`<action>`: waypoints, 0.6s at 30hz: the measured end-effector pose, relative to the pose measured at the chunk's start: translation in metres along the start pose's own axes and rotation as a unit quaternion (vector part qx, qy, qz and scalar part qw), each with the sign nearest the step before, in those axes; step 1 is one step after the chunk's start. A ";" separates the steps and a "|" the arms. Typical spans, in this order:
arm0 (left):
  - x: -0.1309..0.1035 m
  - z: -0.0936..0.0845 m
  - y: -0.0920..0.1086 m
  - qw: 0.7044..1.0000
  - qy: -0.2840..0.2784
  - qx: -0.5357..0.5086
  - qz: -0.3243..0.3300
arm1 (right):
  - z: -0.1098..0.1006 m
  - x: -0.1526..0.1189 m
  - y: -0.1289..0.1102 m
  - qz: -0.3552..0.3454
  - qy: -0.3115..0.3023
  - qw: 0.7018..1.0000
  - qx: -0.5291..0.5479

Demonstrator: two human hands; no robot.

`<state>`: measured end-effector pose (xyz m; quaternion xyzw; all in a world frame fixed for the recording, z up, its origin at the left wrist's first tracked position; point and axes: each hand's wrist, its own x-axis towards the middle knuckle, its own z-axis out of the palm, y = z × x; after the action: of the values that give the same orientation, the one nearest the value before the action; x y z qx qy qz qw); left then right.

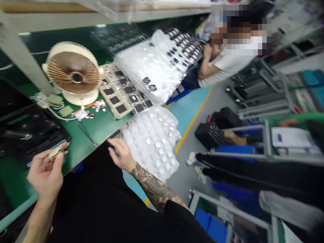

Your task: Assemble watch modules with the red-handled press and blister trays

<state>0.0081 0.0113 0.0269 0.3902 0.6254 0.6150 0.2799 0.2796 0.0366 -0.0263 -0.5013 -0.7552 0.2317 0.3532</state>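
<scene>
My left hand [47,172] is raised above the bench's front edge. Thumb and fingers pinch a small silver and yellow part [56,153], whose exact kind I cannot make out. My right hand [122,153] is over my lap, just off the bench edge, with its fingers closed round a small dark object [113,149], mostly hidden by the fingers. Between the hands, dark tweezers [87,134] lie on the green bench top [101,130]. Beside my right hand is a white plastic tray [149,141] with small square pieces in its pockets.
A cream fan [73,74] stands at the back. Next to it are a beige tray [115,99] of dark squares and a bagged stack of trays [149,64]. Black equipment [27,131] sits at left. A co-worker [227,67] sits further along; grey-framed carts [265,138] stand at right.
</scene>
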 end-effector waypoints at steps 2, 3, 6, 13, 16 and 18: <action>0.005 0.001 -0.004 0.995 -0.001 0.054 0.082 | -0.028 -0.025 0.036 0.142 0.037 0.984 -0.098; 0.007 0.000 -0.008 0.988 0.006 0.084 0.130 | -0.044 -0.036 0.054 0.207 0.055 0.966 -0.141; 0.013 -0.006 -0.023 0.973 0.043 0.134 0.183 | -0.087 -0.064 0.101 0.328 0.085 0.917 -0.211; 0.010 -0.014 -0.025 0.993 0.038 0.097 0.060 | -0.111 -0.086 0.147 0.402 0.010 0.886 -0.230; 0.005 -0.007 -0.014 0.991 0.035 0.114 0.052 | -0.117 -0.082 0.150 0.399 0.010 0.887 -0.233; 0.002 -0.003 -0.006 0.991 0.020 0.125 0.035 | -0.125 -0.076 0.146 0.385 0.027 0.891 -0.239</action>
<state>0.0040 0.0114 0.0216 0.4313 0.6892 0.5487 0.1947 0.4803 0.0231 -0.0715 -0.8281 -0.5257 0.1487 0.1258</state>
